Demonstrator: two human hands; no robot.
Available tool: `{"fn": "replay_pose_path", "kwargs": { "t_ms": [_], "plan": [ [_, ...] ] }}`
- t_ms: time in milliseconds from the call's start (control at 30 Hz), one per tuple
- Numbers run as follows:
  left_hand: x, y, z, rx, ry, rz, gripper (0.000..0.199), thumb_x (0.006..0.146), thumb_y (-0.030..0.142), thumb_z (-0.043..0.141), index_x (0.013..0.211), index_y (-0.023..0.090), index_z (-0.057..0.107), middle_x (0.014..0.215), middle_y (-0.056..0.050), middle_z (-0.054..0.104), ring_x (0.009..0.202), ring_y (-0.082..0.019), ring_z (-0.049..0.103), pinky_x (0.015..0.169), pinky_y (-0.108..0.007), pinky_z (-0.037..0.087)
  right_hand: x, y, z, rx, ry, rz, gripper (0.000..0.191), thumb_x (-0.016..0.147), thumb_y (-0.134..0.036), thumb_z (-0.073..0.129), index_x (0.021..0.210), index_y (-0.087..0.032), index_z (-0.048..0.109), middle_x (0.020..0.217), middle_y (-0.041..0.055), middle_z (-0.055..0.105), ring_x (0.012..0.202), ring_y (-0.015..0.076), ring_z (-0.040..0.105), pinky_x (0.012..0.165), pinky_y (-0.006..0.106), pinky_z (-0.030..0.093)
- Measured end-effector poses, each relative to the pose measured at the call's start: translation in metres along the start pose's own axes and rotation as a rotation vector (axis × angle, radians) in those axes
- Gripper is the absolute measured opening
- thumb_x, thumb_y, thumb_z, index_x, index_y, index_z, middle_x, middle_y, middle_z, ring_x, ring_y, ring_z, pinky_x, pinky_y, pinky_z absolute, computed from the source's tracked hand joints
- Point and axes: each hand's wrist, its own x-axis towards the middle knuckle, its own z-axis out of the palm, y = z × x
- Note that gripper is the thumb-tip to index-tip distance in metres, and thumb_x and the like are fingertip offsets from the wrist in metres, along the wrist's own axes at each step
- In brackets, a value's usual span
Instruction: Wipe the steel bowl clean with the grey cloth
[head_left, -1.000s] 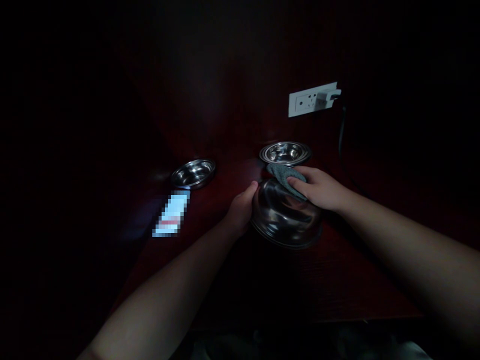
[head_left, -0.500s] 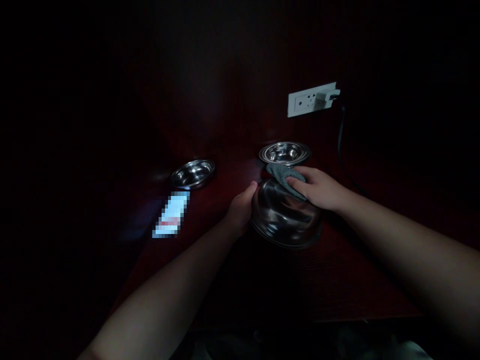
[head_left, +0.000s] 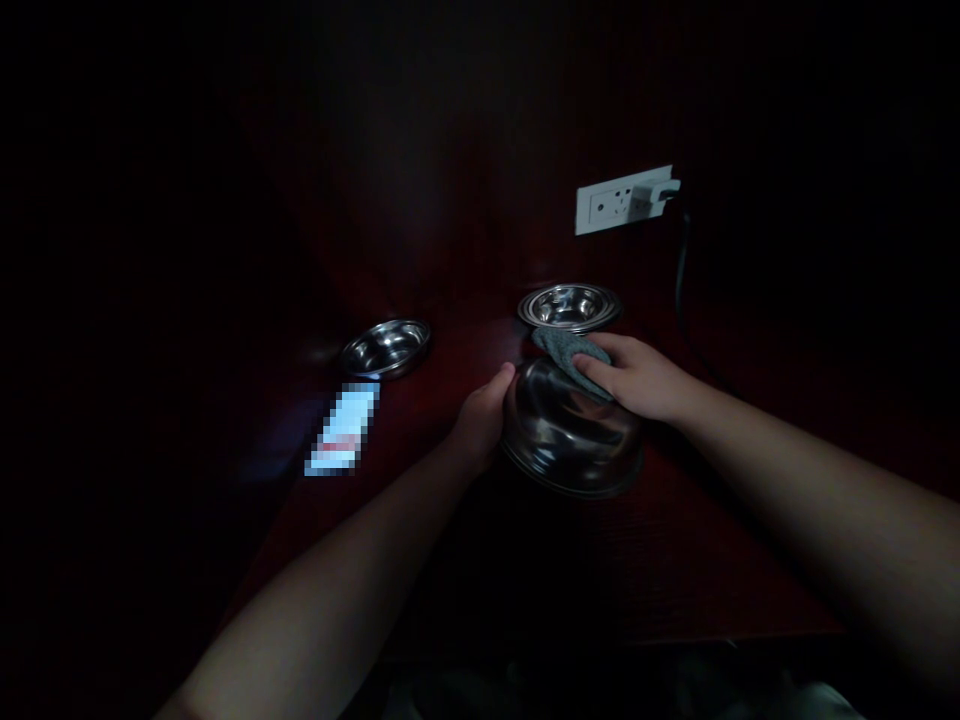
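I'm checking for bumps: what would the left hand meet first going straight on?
Besides the metal bowl the left hand holds, probably the gray cloth in the right hand, with a steel dish beyond; depth is unclear in this dim light.

Open gap left of rear bowl (head_left: 569, 308), cloth (head_left: 567, 351) blocking its near side

V. dim; dk red tbl (head_left: 720, 550), wht socket (head_left: 621, 200) on wall (head_left: 442, 180).
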Motion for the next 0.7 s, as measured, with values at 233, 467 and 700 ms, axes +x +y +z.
{"fn": "replay_pose_path", "kwargs": {
  "t_ms": [233,467,700],
  "plan": [
    [0.0005,-0.0004,0.0001,0.001,0.006,-0.002,0.038,0.086,0.048,0.057,0.087,0.013,0.072,0.085,-0.011,0.075,0.087,-0.024,0.07,0.089,-0.037,0.049,-0.0004,-0.0022,-0.0002,0.009,0.0,-0.008,0.022,0.088,-0.039,0.052,0.088,-0.02,0.063,0.081,0.0046,0.069,0.072,0.0202,0.064,0.064,0.031,0.05],
    [0.0013,-0.0005,-0.0012,0.002,-0.008,-0.01,0.038,0.085,0.049,0.058,0.088,0.013,0.072,0.086,-0.012,0.075,0.087,-0.024,0.07,0.089,-0.037,0.049,-0.0006,-0.0014,-0.0004,0.007,0.002,0.001,0.023,0.088,-0.041,0.052,0.089,-0.02,0.063,0.081,0.0041,0.069,0.073,0.0202,0.064,0.065,0.032,0.05],
    [0.0006,-0.0003,-0.0015,0.017,0.002,-0.011,0.04,0.084,0.05,0.058,0.091,0.013,0.072,0.086,-0.012,0.075,0.086,-0.024,0.07,0.088,-0.037,0.049,-0.0009,-0.0028,-0.0007,-0.012,-0.002,-0.007,0.024,0.088,-0.04,0.052,0.091,-0.019,0.063,0.083,0.0054,0.069,0.074,0.0213,0.064,0.066,0.034,0.05]
  ]
}}
